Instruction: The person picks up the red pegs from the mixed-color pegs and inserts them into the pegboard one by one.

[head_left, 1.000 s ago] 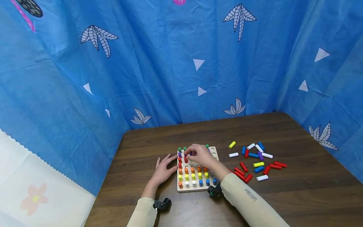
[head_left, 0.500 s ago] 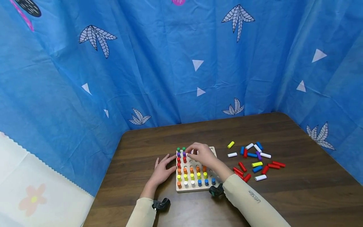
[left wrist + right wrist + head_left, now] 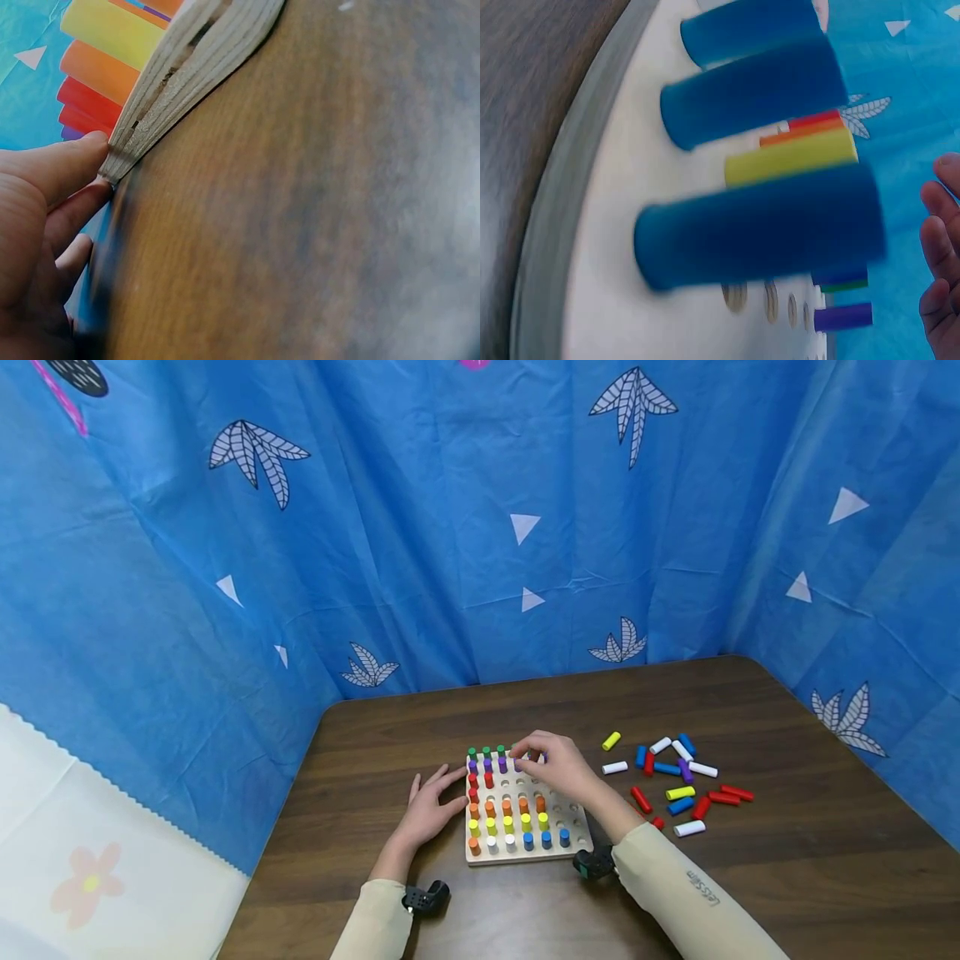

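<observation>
A pale wooden pegboard [image 3: 517, 858] stands on the table, with rows of coloured pegs upright in its holes. My left hand [image 3: 429, 814] lies along its left edge, fingers spread, with fingertips at the corner of the wood in the left wrist view. Over the back rows is my right hand [image 3: 558, 766], its thumb and forefinger close to a purple peg [image 3: 517, 766]. In the right wrist view its fingers [image 3: 939, 232] are loosely bent, above the peg tops, with nothing seen between them. Two red pegs [image 3: 488, 780] share a row behind the orange ones.
Loose red, white, blue, yellow and purple pegs lie scattered right of the board, among them a white peg [image 3: 689, 828] and a yellow peg [image 3: 680, 793]. The brown table [image 3: 405, 727] meets a blue curtain [image 3: 450, 568] at its back edge.
My right hand has moved right and slightly back from the second red peg, which stays upright. More purple and green pegs now show behind it. My left hand stays by the board's edge.
</observation>
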Available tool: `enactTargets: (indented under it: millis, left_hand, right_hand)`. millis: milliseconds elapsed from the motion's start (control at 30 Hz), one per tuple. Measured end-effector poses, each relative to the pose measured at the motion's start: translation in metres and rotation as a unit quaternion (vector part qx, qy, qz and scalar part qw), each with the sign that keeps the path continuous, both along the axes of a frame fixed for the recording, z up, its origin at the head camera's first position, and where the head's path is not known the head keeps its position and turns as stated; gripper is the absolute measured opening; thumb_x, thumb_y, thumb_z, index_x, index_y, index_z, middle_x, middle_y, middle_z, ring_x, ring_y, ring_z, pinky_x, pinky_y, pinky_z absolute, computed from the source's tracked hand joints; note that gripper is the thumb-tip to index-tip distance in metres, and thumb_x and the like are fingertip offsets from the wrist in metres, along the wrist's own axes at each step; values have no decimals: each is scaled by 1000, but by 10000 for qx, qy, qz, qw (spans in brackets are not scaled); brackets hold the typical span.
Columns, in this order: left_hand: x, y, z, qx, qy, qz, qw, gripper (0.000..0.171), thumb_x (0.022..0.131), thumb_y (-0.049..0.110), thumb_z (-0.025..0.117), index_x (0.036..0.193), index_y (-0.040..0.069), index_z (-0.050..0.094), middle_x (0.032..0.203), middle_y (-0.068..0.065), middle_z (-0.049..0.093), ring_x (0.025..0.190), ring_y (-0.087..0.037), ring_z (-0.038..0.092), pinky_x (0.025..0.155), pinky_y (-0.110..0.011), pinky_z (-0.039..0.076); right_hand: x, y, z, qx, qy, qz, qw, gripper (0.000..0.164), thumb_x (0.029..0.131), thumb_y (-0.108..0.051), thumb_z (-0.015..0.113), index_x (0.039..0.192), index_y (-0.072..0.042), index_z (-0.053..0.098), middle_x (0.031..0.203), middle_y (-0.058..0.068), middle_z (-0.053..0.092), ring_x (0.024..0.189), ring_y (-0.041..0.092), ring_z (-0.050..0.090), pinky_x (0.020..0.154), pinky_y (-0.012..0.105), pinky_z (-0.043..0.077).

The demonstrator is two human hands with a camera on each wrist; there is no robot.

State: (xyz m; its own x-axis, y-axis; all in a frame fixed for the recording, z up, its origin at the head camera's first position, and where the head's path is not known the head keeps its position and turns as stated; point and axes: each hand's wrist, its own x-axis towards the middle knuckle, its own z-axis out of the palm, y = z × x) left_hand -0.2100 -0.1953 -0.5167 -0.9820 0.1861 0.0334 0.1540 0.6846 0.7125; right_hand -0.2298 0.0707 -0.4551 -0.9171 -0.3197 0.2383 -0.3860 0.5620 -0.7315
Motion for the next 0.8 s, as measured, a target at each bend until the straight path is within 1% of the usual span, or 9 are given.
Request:
enactTargets:
  millis: [133, 200, 467, 667, 800]
  left_hand:
    - [-1, 0, 0, 40, 11, 11, 10000, 52, 93, 28, 70, 143, 20, 57, 154, -10, 49, 152, -32, 31, 124, -62, -5]
    - [-1, 1, -1, 55, -26, 40, 10000, 52, 93, 29, 70, 143, 22, 57, 154, -8, 48, 152, -30, 31, 125, -60, -6]
    - [-2, 1, -3, 96, 9, 16, 10000, 51, 93, 29, 70, 143, 22, 57, 154, -9, 49, 152, -31, 31, 124, -62, -6]
    - [-2, 0, -2, 47, 61, 8, 10000, 51, 93, 28, 70, 142, 21, 58, 153, -8, 50, 151, -30, 32, 124, -61, -5]
    - [-2, 0, -3, 39, 51, 1, 10000, 51, 94, 28, 69, 143, 21, 57, 153, -7, 51, 152, -30, 32, 124, -61, -6]
  right_hand:
    - [2, 10, 1, 1, 4, -113, 9999, 13, 90, -17, 75, 102, -16, 77, 96, -6, 70, 81, 13, 56, 68, 22, 50]
    - [2, 16, 0, 46, 20, -192, 9998, 13, 89, -17, 75, 102, -16, 77, 96, -6, 70, 81, 13, 56, 67, 21, 50]
    - [8, 40, 0, 111, 63, -417, 9990, 13, 89, -15, 76, 102, -18, 77, 98, -3, 70, 81, 14, 56, 66, 21, 51]
    - [9, 57, 1, 141, 163, -482, 9986, 14, 91, -16, 73, 104, -17, 76, 96, -3, 69, 84, 15, 56, 67, 21, 51]
    - [10, 68, 2, 89, 191, -548, 9983, 13, 91, -18, 74, 104, -21, 76, 95, -4, 69, 85, 15, 58, 68, 21, 52]
